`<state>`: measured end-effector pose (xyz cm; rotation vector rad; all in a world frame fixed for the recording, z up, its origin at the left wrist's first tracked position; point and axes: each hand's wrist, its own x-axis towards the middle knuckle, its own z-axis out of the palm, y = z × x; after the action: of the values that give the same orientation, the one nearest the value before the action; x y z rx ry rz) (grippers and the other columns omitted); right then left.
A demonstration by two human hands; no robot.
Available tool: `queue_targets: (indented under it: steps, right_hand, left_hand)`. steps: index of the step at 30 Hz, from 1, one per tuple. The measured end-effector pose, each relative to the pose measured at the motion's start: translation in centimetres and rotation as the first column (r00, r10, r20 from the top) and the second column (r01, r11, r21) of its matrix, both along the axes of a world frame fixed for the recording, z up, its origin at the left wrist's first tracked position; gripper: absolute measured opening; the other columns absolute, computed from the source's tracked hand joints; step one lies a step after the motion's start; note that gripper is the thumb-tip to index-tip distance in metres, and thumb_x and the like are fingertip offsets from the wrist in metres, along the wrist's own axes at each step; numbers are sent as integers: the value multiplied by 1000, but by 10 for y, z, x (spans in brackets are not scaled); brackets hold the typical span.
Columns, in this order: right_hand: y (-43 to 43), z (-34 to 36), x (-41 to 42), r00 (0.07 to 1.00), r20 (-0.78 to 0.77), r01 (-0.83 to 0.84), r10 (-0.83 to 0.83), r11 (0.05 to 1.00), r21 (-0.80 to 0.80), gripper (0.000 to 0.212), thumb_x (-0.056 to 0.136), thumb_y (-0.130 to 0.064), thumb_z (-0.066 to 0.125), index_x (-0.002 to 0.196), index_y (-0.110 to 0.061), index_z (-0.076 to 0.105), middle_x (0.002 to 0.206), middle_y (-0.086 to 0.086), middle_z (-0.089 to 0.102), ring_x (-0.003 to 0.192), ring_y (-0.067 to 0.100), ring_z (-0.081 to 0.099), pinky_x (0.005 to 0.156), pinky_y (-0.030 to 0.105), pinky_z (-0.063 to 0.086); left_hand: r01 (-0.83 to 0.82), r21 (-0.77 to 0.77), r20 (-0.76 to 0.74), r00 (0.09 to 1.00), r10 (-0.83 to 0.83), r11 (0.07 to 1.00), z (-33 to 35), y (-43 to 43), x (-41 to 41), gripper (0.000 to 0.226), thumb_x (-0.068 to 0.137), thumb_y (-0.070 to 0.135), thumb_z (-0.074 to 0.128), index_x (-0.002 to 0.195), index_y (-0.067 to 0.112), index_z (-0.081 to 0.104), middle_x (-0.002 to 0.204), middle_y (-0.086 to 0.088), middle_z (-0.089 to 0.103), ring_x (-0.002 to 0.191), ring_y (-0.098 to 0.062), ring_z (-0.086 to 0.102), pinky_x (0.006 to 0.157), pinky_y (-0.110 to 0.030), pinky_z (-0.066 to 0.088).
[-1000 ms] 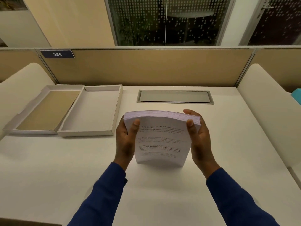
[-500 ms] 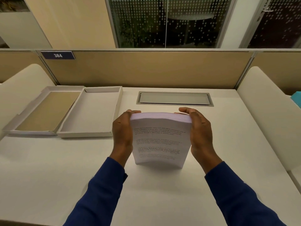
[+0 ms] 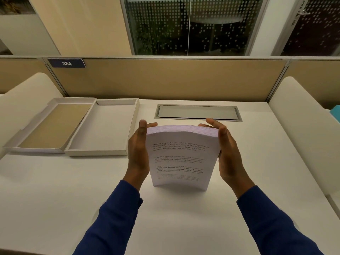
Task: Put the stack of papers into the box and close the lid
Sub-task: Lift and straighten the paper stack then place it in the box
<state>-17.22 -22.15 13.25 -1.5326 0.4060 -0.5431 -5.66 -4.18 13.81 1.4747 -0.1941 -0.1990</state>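
A thick stack of papers (image 3: 181,159) with printed text stands on its short edge on the white desk, slightly bowed. My left hand (image 3: 138,150) presses flat against its left side and my right hand (image 3: 227,151) against its right side, fingers stretched along the edges. To the left lies the shallow white box (image 3: 132,126), empty inside, with its lid (image 3: 49,124) folded open flat beside it, brown inside face up. The box's right wall is about a hand's width from my left hand.
A grey cable hatch (image 3: 197,112) is set into the desk behind the stack. A tan partition (image 3: 165,80) with a "384" plate (image 3: 66,63) closes the back. Cream side panels (image 3: 301,115) flank the desk. A teal object (image 3: 335,112) peeks in at the right edge.
My thumbs have come off the front sheet; both hands now lie flat along the stack's sides. The stack has straightened and stands more upright on the desk.
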Motion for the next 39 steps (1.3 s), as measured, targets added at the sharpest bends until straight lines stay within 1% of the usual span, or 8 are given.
queue_targets:
  steps: [4,7,11,15,21,30,34,39]
  right_hand:
    - [5,-40,-14,999,-30,-38,38,999,-26,78,73,-72,68,138,-33,49,119,-5,68,110,16,68,81,33,62]
    - [20,-66,-17,997,-71,18,-21,999,-33,49,85,-44,68,131,-40,52,116,-8,69,110,18,68,79,33,63]
    - [30,-73,-15,998,-42,47,-45,998,50,36,98,-26,62,133,-34,57,116,-5,70,110,20,67,77,34,63]
    - [26,-72,-19,999,-24,48,-48,998,28,42,98,-27,61,139,-30,53,121,-2,67,112,18,65,82,34,63]
    - [30,-89,-27,996,-76,42,-43,999,-10,52,89,-38,63,139,-27,53,120,-4,67,112,13,65,81,28,62]
    - [14,-109,-35,977,-215,-8,4,1000,-18,31,93,-18,70,115,-40,64,107,-17,75,103,7,71,75,23,61]
    - [5,-98,-23,967,-249,-82,62,994,-72,35,93,-23,71,127,-28,63,114,-12,75,100,9,73,81,30,62]
    - [14,-96,-3,955,-274,-81,112,989,122,35,93,-17,71,126,-24,65,114,-6,76,98,17,76,77,32,63]
  left_hand:
    - [85,-17,74,994,-84,996,-38,8,-12,78,71,86,60,118,24,65,97,6,76,92,-15,74,68,-26,60]
    - [23,52,94,995,-28,998,-69,8,-24,49,84,49,71,126,24,64,108,-1,75,100,-26,74,74,-41,65]
    - [-72,46,102,992,67,996,-75,1,-33,30,95,19,67,124,25,64,104,3,73,99,-22,71,69,-27,63]
    - [-67,-3,132,989,66,998,-73,6,-33,39,89,26,65,128,26,61,107,6,71,102,-9,70,75,-25,64]
    - [-30,47,119,993,24,998,-95,15,-29,44,90,29,66,132,18,61,111,-1,71,105,-20,70,80,-35,65]
    - [140,246,-35,990,-136,959,-134,33,-15,29,93,19,73,121,26,66,110,6,75,104,-18,72,77,-25,63]
    - [195,277,-65,981,-184,941,-128,38,0,31,91,24,76,121,22,67,111,5,77,98,-13,76,80,-34,65]
    - [208,261,-131,975,-178,943,-132,56,8,31,91,26,77,120,19,67,109,-1,79,91,-23,79,77,-47,66]
